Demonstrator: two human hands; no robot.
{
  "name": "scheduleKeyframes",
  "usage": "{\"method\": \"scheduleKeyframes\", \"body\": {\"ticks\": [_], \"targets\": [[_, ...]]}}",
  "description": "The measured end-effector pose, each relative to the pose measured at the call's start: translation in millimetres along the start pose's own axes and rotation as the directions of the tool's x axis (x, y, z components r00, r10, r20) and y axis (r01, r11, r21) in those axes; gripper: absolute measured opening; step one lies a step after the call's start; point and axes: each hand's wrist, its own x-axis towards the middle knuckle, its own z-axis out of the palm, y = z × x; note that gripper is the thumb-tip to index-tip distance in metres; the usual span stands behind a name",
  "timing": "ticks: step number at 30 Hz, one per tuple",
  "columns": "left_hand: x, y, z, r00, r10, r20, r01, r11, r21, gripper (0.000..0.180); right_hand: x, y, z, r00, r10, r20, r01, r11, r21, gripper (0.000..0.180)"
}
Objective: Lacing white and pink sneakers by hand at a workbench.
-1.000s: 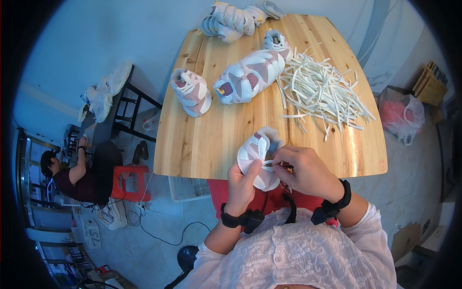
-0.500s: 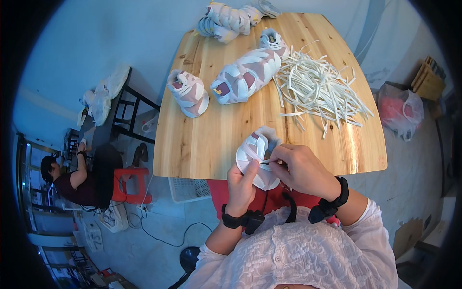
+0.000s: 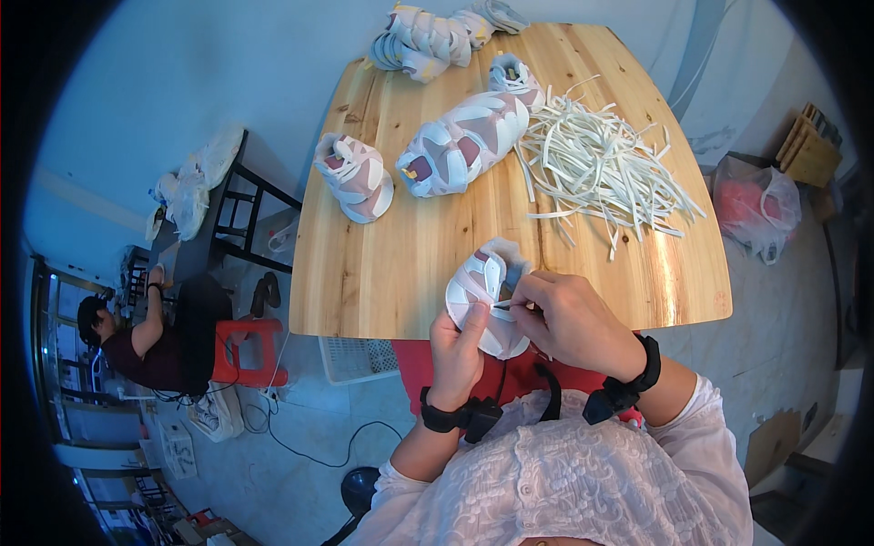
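Observation:
At the near edge of the table, a white and pale pink shoe upper (image 3: pixel 472 278) is tilted between my hands. My left hand (image 3: pixel 453 359) grips its near side, the thumb pressed on the white panel beside the lacing opening. The fingers of my right hand (image 3: pixel 575 320) are pinched together over that opening, on what looks like the end of a thin white shoelace (image 3: pixel 501 305). The fingertips partly hide it. Farther off on the table lies a loose pile of white shoelaces (image 3: pixel 605 168).
A laced shoe upper (image 3: pixel 353 177) stands at the left of the wooden table (image 3: pixel 410 282). Nested uppers (image 3: pixel 469 146) lie mid-table, more stacked uppers (image 3: pixel 432 41) at the far edge. A white basket (image 3: pixel 350 361) sits below. Another person (image 3: pixel 150 341) sits left by a red stool (image 3: pixel 259 355).
My hands and the shoe upper keep almost the same position. The picture has shifted very slightly. At the left, the other person's hand has moved a little.

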Motion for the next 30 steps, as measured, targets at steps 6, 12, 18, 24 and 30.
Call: {"method": "scheduleKeyframes", "body": {"ticks": [6, 12, 18, 24, 30], "targets": [[-1.7, -3.5, -2.1, 1.0, 0.028, -0.014, -0.027, 0.999, 0.04, 0.026, -0.6, -1.3, 1.0, 1.0, 0.011, -0.023, -0.012, 0.999, -0.044, 0.009], [-1.1, -3.2, 0.3, 0.998, 0.056, -0.031, -0.051, 0.987, 0.152, 0.023, -2.0, -3.0, 1.7, 1.0, 0.007, -0.023, -0.01, 0.995, -0.104, 0.01], [0.5, -5.0, 0.2, 0.994, 0.104, -0.025, -0.095, 0.969, 0.227, 0.021, -2.1, -0.1, 3.9, 1.0, 0.0, -0.021, -0.003, 0.991, -0.131, 0.01], [4.6, -19.0, -0.9, 0.945, 0.327, 0.01, -0.275, 0.776, 0.568, 0.019, -3.6, 2.9, 24.2, 0.994, -0.008, -0.105, -0.014, 0.978, -0.21, 0.01], [12.6, -5.4, 8.0, 0.811, 0.533, 0.242, -0.496, 0.406, 0.768, 0.021, 3.7, 29.1, 26.3, 0.912, 0.369, 0.182, -0.411, 0.798, 0.441, 0.014]]}}
